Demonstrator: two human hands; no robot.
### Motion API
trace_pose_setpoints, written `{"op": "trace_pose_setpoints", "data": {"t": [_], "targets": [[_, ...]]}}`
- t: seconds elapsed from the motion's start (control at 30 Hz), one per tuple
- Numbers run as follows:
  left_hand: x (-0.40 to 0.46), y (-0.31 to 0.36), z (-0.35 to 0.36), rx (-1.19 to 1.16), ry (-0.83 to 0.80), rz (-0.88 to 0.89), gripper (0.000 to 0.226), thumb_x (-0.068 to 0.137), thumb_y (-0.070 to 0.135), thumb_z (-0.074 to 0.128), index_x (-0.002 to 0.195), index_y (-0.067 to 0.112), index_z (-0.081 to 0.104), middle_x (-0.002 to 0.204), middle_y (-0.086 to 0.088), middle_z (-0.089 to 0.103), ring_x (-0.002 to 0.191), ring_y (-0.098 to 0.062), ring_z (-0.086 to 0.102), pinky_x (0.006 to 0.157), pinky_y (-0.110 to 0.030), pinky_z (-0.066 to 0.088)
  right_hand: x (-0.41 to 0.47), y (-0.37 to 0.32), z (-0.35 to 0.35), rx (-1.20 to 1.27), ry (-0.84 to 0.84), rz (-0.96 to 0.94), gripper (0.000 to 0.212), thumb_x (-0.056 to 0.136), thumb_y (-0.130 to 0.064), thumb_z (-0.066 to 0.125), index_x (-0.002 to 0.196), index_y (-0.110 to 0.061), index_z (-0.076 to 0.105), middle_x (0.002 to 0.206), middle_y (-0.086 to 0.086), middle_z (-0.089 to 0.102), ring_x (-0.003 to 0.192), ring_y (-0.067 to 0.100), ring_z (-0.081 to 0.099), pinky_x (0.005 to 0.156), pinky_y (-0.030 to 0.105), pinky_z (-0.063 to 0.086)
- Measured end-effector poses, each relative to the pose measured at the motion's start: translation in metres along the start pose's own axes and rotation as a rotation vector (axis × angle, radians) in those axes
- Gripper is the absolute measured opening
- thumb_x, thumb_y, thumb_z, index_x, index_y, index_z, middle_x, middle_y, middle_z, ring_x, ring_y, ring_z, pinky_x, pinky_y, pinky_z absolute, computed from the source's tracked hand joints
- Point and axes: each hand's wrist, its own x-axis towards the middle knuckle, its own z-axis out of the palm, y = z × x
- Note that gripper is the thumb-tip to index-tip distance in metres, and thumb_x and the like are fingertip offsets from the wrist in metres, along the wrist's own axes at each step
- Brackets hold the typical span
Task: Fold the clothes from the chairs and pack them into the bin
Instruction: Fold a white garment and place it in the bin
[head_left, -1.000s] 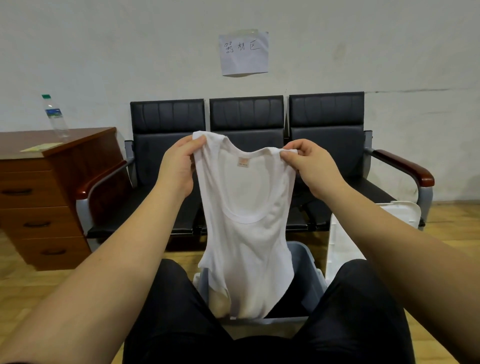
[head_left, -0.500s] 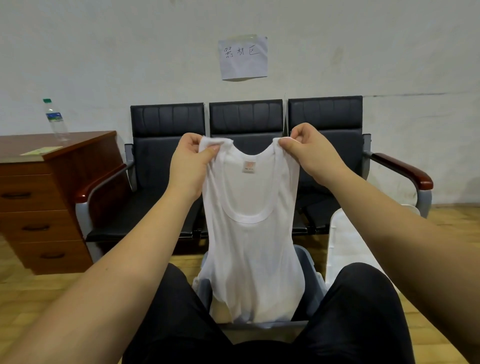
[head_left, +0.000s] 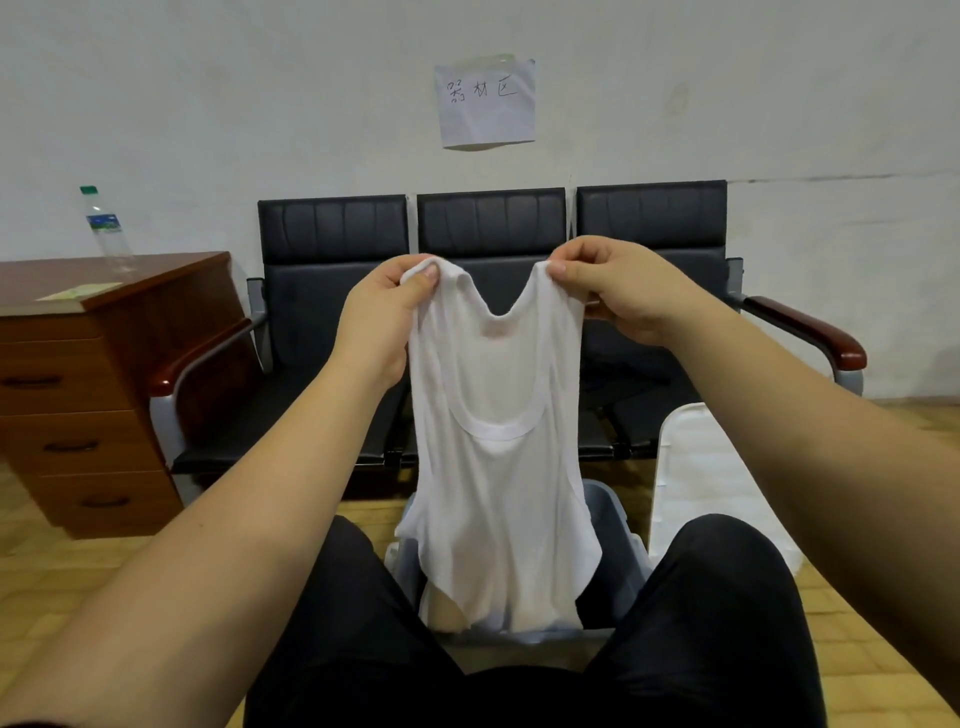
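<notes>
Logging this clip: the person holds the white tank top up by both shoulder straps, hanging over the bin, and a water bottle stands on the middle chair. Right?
Not quite. The head view shows the water bottle standing on the wooden desk, not a chair. The rest holds: left hand and right hand pinch the tank top straps above the bin.

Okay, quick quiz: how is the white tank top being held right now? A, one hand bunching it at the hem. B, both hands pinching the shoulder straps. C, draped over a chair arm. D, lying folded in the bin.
B: the left hand and right hand each pinch a strap, so the white tank top hangs over the grey bin.
</notes>
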Motion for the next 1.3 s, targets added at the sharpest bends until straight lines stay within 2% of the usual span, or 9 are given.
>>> {"op": "trace_pose_setpoints", "data": {"t": [0.13,0.3,0.57,0.7,0.8,0.9,0.97,1.1,1.3], "targets": [[-0.005,0.015,0.01,-0.064,-0.139,0.009,0.015,0.097,0.018,0.062,0.107,0.019,0.074,0.1,0.002,0.075,0.093,-0.012,0.071,0.077,-0.026,0.055,0.0,-0.011,0.013,0.02,0.074,-0.093,0.004,0.091,-0.027,0.069,0.089,-0.025,0.072,0.086,-0.01,0.069,0.084,0.008,0.063,0.08,0.029,0.053],[-0.014,0.021,0.021,0.131,-0.326,0.043,0.02,0.095,0.02,0.065,0.111,0.022,0.075,0.11,0.002,0.075,0.106,-0.016,0.07,0.094,-0.036,0.055,0.002,-0.015,0.034,-0.073,0.084,-0.12,0.008,0.085,-0.032,0.072,0.089,-0.026,0.076,0.096,-0.005,0.074,0.098,0.018,0.069,0.094,0.04,0.056],[-0.016,0.017,0.028,0.261,-0.263,0.063,0.016,0.094,0.019,0.065,0.106,0.019,0.077,0.102,0.001,0.076,0.103,-0.019,0.069,0.1,-0.042,0.053,-0.003,0.015,0.048,0.206,0.02,-0.047,0.019,0.099,-0.024,0.056,0.109,-0.012,0.067,0.094,0.002,0.069,0.089,0.017,0.063,0.082,0.029,0.053],[-0.012,0.015,0.027,0.236,-0.206,0.048,0.018,0.096,0.019,0.063,0.108,0.021,0.076,0.106,0.003,0.075,0.106,-0.016,0.067,0.102,-0.041,0.052,-0.008,0.045,0.05,0.235,-0.032,0.024,0.02,0.093,-0.006,0.052,0.111,-0.008,0.06,0.09,0.003,0.064,0.089,0.022,0.058,0.091,0.04,0.051],[-0.008,0.015,0.025,0.214,-0.163,0.028,0.017,0.096,0.021,0.063,0.109,0.024,0.074,0.107,0.005,0.074,0.106,-0.015,0.067,0.103,-0.042,0.051,-0.015,0.072,0.061,0.113,-0.153,0.113,0.029,0.09,0.001,0.051,0.118,-0.006,0.055,0.104,0.008,0.062,0.099,0.023,0.06,0.099,0.049,0.048],[-0.005,0.013,0.023,0.187,-0.109,0.009,0.018,0.096,0.023,0.064,0.111,0.025,0.074,0.109,0.005,0.074,0.106,-0.015,0.067,0.101,-0.042,0.053,-0.029,0.1,0.081,-0.204,-0.275,0.161,0.034,0.093,-0.029,0.064,0.125,-0.026,0.053,0.115,-0.007,0.063,0.106,0.013,0.062,0.093,0.035,0.052],[-0.004,0.011,0.022,0.157,-0.071,-0.007,0.014,0.095,0.024,0.065,0.106,0.029,0.073,0.109,0.006,0.074,0.106,-0.016,0.067,0.099,-0.042,0.054,-0.037,0.122,0.095,-0.351,-0.269,0.199,0.04,0.09,-0.039,0.066,0.127,-0.032,0.053,0.111,-0.01,0.064,0.099,0.011,0.063,0.084,0.029,0.053],[-0.002,0.006,0.015,0.1,-0.005,-0.024,0.012,0.094,0.025,0.067,0.102,0.032,0.073,0.107,0.007,0.074,0.104,-0.015,0.068,0.096,-0.04,0.056,-0.045,0.165,0.109,-0.579,-0.204,0.28,0.017,0.09,-0.025,0.058,0.103,-0.015,0.063,0.095,0.0,0.064,0.093,0.024,0.061,0.076,0.034,0.047],[0.002,0.007,0.003,0.075,0.058,-0.004,0.012,0.095,0.023,0.067,0.095,0.034,0.07,0.103,0.01,0.073,0.101,-0.011,0.067,0.093,-0.034,0.056,-0.052,0.189,0.078,-0.617,-0.206,0.475,0.033,0.091,-0.048,0.063,0.106,-0.02,0.07,0.09,-0.006,0.067,0.08,0.012,0.061,0.068,0.027,0.043]]}}
